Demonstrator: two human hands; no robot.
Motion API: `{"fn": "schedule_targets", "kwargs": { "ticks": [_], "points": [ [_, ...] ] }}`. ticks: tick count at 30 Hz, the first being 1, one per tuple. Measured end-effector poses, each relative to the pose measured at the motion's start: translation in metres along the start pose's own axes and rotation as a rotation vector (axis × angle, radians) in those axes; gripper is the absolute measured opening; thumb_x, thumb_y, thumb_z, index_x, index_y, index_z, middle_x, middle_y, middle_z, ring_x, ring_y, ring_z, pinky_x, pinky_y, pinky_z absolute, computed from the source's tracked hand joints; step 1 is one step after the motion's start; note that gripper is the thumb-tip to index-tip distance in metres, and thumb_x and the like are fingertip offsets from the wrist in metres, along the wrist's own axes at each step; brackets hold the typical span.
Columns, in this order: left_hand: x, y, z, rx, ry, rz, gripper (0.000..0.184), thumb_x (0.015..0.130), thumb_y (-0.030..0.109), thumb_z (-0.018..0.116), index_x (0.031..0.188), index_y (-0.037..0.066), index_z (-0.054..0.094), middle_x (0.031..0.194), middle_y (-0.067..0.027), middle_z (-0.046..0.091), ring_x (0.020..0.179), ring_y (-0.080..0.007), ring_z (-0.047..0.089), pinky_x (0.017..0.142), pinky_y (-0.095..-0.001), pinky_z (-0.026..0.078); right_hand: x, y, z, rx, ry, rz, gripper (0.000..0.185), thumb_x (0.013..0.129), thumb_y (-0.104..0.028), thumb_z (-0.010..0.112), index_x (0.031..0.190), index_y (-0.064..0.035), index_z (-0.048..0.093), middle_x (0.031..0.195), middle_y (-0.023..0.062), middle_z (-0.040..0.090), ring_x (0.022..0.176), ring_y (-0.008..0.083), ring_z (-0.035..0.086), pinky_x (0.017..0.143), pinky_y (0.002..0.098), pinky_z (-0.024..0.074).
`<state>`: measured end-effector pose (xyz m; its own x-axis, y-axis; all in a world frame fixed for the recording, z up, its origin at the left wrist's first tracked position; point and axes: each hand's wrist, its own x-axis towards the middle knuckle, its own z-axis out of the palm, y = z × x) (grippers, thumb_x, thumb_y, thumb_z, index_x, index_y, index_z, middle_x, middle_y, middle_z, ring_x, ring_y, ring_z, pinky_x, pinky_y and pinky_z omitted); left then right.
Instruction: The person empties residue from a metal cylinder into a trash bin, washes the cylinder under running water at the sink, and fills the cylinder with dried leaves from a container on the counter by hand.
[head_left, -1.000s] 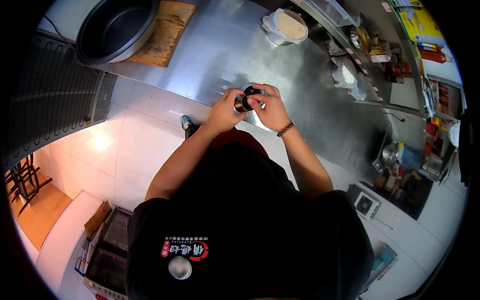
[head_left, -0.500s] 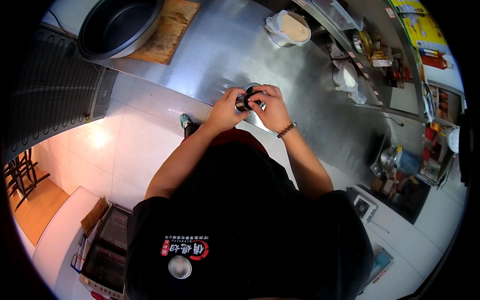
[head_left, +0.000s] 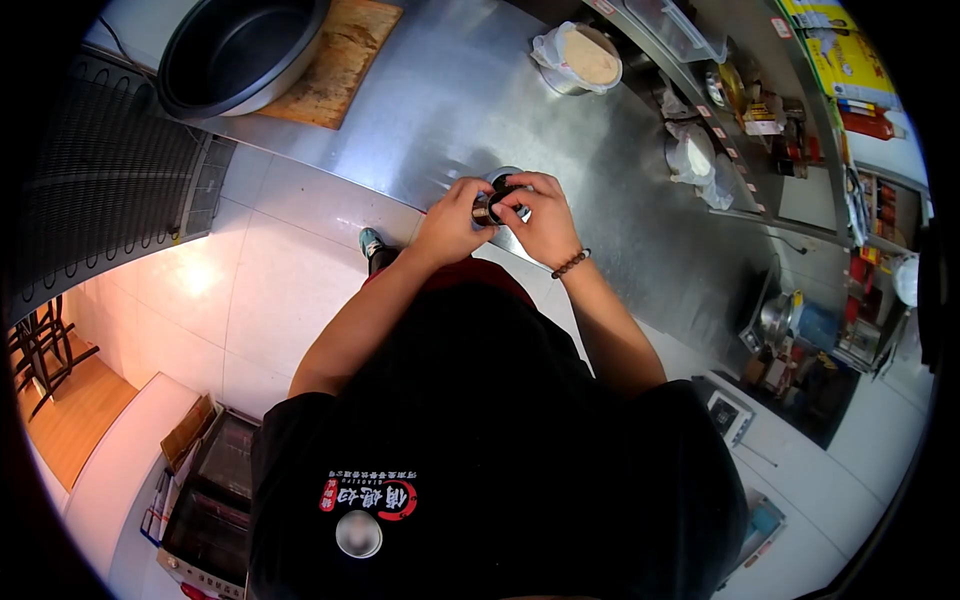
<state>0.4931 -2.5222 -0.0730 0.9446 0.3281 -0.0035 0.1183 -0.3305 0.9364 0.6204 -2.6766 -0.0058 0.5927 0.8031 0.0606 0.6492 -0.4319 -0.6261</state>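
The left hand (head_left: 448, 225) is curled around the side of a small, dark, shiny, round container (head_left: 481, 211); the right hand (head_left: 545, 225), with a brown bead bracelet (head_left: 571, 264) on its wrist, has its thumb and fingers bent in and gripping at the dark top end; the fingers hide so much that I cannot tell if that end is a lid, or how hard they squeeze. The container is between the two hands, just at the near edge of the long, silver, metal table (head_left: 400, 120); a round thing with a silver rim (head_left: 508, 170) shows just past the fingers, mostly hidden.

The container looks smooth, so it may slip if the fingers are wet or if the two hands pull unevenly; being so near the edge, it could then drop to the pale tiled floor (head_left: 285, 280); if the top is loose, a sudden jerk might spill what is inside; an elbow or hand swung too far could also knock the silver-rimmed thing. The big, round pan with a black inside (head_left: 285, 85), the brown wooden board (head_left: 350, 65) and the silver pot lined with a clear bag (head_left: 560, 80) are well apart from the hands, so bumping them seems unlikely.
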Motion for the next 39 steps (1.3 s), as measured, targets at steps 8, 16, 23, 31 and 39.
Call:
{"fn": "schedule_targets", "kwargs": {
  "ticks": [8,16,23,31,39],
  "points": [
    [0.000,0.003,-0.003,-0.005,-0.019,-0.011,0.064,0.077,0.015,0.090,0.132,0.009,0.058,0.130,-0.0170,0.064,0.120,-0.0410,0.067,0.098,-0.0464,0.057,-0.001,-0.006,-0.002,-0.038,0.005,-0.041,0.010,0.089,-0.018,0.084,0.092,-0.0091,0.081,0.124,0.0082,0.074,0.122,0.0346,0.063,0.104,0.0467,0.0515],
    [-0.011,-0.017,-0.006,-0.005,0.041,0.012,0.067,0.079,0.018,0.091,0.135,0.009,0.055,0.133,-0.0165,0.064,0.120,-0.0407,0.068,0.101,-0.0455,0.056,0.003,0.019,0.000,-0.044,0.110,0.086,0.013,0.090,-0.019,0.080,0.101,-0.0126,0.082,0.126,0.0111,0.072,0.124,0.0375,0.062,0.105,0.0479,0.0516],
    [-0.033,-0.035,-0.022,0.013,0.010,-0.148,0.068,0.081,0.019,0.091,0.136,0.009,0.054,0.134,-0.0149,0.063,0.118,-0.0360,0.069,0.100,-0.0436,0.056,0.021,0.058,0.021,-0.464,-0.311,0.288,0.036,0.084,-0.036,0.083,0.115,-0.0174,0.084,0.155,0.0097,0.055,0.149,0.0396,0.041,0.110,0.0578,0.0490],
    [-0.039,-0.037,-0.022,-0.019,0.050,-0.136,0.067,0.081,0.017,0.091,0.137,0.009,0.055,0.135,-0.0138,0.062,0.121,-0.0344,0.068,0.103,-0.0427,0.056,0.042,0.053,0.047,-0.696,-0.536,0.451,0.049,0.085,-0.041,0.082,0.125,-0.0119,0.081,0.158,0.0075,0.052,0.149,0.0352,0.042,0.114,0.0529,0.0477],
    [-0.038,-0.034,-0.025,-0.004,0.071,-0.108,0.063,0.081,0.017,0.090,0.133,0.012,0.055,0.136,-0.0151,0.061,0.120,-0.0397,0.068,0.100,-0.0458,0.057,0.037,0.067,0.064,-0.746,-0.481,0.430,0.043,0.087,-0.033,0.080,0.122,-0.0089,0.080,0.154,0.0027,0.055,0.145,0.0293,0.047,0.111,0.0492,0.0495]
  ]
}}
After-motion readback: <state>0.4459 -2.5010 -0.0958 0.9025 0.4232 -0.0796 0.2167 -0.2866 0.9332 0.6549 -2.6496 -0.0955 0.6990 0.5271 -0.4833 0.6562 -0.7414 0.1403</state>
